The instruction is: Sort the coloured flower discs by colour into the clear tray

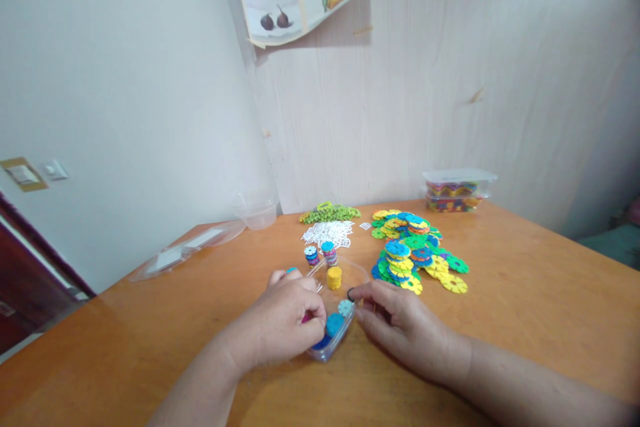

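Forearms [515,363] foremost; left hand [285,317] curled over tray [325,353], right hand [407,327] alongside, grips unclear; tray's long axis points away, rightward.

Surface [540,293]: glossy orange-brown
Middle: clear container [321,355], two small disc stacks [329,253] just behind
Back: heaped white pieces [327,235], green pieces [330,215]
Right: piled multicoloured discs [420,241]; clear boxes [457,191] farther back
Left: flat clear plastic [193,249], clear tub [257,215]

The one view looks from the person's head, forward and down across the table [530,300] toward the wall [425,107] in the upper half; left hand [285,317] and right hand [413,330] appear near, below the frame's centre.
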### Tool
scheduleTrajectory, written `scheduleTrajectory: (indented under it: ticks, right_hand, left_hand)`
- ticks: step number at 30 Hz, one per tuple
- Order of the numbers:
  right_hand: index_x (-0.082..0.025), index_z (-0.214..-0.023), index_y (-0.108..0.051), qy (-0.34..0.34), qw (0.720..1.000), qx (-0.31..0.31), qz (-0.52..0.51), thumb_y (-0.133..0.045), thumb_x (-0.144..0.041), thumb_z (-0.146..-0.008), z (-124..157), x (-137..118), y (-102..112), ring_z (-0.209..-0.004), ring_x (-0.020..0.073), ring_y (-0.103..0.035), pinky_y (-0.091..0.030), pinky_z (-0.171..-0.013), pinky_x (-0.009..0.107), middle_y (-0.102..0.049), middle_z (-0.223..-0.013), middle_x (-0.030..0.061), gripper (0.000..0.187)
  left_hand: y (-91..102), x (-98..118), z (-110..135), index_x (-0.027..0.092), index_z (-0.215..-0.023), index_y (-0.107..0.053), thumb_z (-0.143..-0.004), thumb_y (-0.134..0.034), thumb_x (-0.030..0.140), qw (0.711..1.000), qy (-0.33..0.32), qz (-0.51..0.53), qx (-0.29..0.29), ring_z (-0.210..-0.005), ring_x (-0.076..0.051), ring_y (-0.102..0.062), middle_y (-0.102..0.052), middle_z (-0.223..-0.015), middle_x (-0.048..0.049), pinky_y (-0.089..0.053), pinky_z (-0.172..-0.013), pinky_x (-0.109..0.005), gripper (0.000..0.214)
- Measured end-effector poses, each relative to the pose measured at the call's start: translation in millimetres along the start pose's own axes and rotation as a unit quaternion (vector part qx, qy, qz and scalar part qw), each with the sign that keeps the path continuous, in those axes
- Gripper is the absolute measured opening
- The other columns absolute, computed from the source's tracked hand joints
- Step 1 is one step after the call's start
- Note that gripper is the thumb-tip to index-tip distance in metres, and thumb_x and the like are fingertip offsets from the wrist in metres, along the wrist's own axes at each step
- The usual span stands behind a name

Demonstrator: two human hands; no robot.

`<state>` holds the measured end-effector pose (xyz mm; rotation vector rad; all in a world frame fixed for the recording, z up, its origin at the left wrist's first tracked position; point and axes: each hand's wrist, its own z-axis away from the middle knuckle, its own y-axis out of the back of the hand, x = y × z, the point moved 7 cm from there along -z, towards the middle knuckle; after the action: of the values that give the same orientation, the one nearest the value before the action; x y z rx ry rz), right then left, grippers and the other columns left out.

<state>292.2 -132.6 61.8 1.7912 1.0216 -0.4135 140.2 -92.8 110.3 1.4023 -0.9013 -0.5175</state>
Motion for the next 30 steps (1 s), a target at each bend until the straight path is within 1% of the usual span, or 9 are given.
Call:
scheduleTrajectory:
  ticks: [3,5,9,12,15,18,22,25,30]
  right_hand:
    - [-0.023,-0.109,-0.062,-0.001,1.0,-0.005,0.0,-0.053,-0.023,-0.089,0,0,0,-0.071,0.0134,-0.057,-0.045,-0.063,0.026,-0.062,-0.083,0.0016,0.022]
    - [-0.023,-0.109,-0.062,-0.004,1.0,-0.007,-0.001,-0.052,-0.023,-0.09,1,0,0,-0.072,0.0136,-0.057,-0.045,-0.064,0.027,-0.062,-0.084,0.0018,0.022]
    - [-0.023,-0.11,-0.061,-0.011,1.0,-0.012,-0.005,-0.051,-0.028,-0.091,1,1,0,-0.074,0.0144,-0.059,-0.046,-0.066,0.027,-0.063,-0.085,0.0027,0.022]
    - [-0.022,-0.11,-0.061,-0.011,1.0,-0.023,-0.006,-0.05,-0.03,-0.092,1,0,0,-0.075,0.0146,-0.059,-0.047,-0.067,0.028,-0.063,-0.085,0.003,0.022]
    - [-0.022,-0.109,-0.061,-0.013,0.999,-0.032,-0.004,-0.049,-0.03,-0.092,2,-1,0,-0.073,0.0143,-0.058,-0.047,-0.066,0.027,-0.062,-0.083,0.0026,0.022]
    - [-0.021,-0.11,-0.061,-0.014,0.999,-0.033,-0.008,-0.049,-0.032,-0.093,2,-2,0,-0.073,0.0145,-0.058,-0.048,-0.066,0.027,-0.063,-0.084,0.0032,0.024]
    - [-0.021,-0.109,-0.061,-0.016,0.999,-0.036,-0.011,-0.048,-0.033,-0.093,2,-3,0,-0.073,0.0149,-0.058,-0.049,-0.067,0.028,-0.063,-0.085,0.0037,0.024]
    - [-0.021,-0.109,-0.061,-0.02,0.999,-0.039,-0.014,-0.048,-0.034,-0.094,1,-3,0,-0.074,0.015,-0.058,-0.049,-0.067,0.028,-0.063,-0.085,0.0035,0.024]
    - [-0.022,-0.11,-0.061,-0.023,0.999,-0.04,-0.013,-0.047,-0.035,-0.094,2,-2,-1,-0.075,0.0148,-0.059,-0.048,-0.068,0.027,-0.063,-0.085,0.0028,0.024]
  left_hand:
    - [6.7,-7,0,0.024,-0.069,-0.067,-0.077,-0.053,0.021,0.999,0.015,0.013,0.025,-0.084,-0.016,-0.051,-0.064,-0.077,0.003,-0.03,-0.087,-0.034,0.017]
    - [15.5,-21,1,0.023,-0.069,-0.066,-0.079,-0.052,0.023,0.997,0.044,0.033,0.054,-0.084,-0.016,-0.053,-0.064,-0.076,0.0024,-0.033,-0.085,-0.032,0.017]
    - [33.6,-64,6,0.02,-0.072,-0.065,-0.084,-0.046,0.027,0.982,0.111,0.086,0.127,-0.083,-0.016,-0.056,-0.066,-0.083,-0.0006,-0.039,-0.075,-0.027,0.023]
    - [34.1,-97,10,0.019,-0.074,-0.065,-0.083,-0.046,0.03,0.972,0.16,0.086,0.148,-0.078,-0.016,-0.057,-0.066,-0.082,-0.0021,-0.04,-0.069,-0.026,0.024]
    - [21.1,-109,7,0.017,-0.072,-0.066,-0.078,-0.05,0.027,0.976,0.155,0.088,0.121,-0.073,-0.015,-0.057,-0.065,-0.079,-0.0026,-0.039,-0.065,-0.024,0.02]
    - [2.7,-108,2,0.016,-0.078,-0.067,-0.074,-0.052,0.024,0.979,0.141,0.128,0.071,-0.067,-0.012,-0.054,-0.062,-0.075,-0.0013,-0.036,-0.058,-0.021,0.017]
    - [-17.4,-102,-2,0.016,-0.088,-0.069,-0.075,-0.055,0.029,0.973,0.141,0.184,0.006,-0.059,-0.01,-0.046,-0.054,-0.065,0.0016,-0.03,-0.052,-0.02,0.023]
    - [-24.8,-101,-4,0.016,-0.091,-0.071,-0.073,-0.06,0.032,0.965,0.141,0.219,-0.018,-0.058,-0.01,-0.042,-0.052,-0.063,0.0021,-0.027,-0.051,-0.019,0.026]
    - [-29.9,-97,-6,0.015,-0.096,-0.071,-0.07,-0.066,0.032,0.951,0.135,0.273,-0.05,-0.056,-0.01,-0.043,-0.053,-0.062,0.0021,-0.029,-0.052,-0.02,0.031]
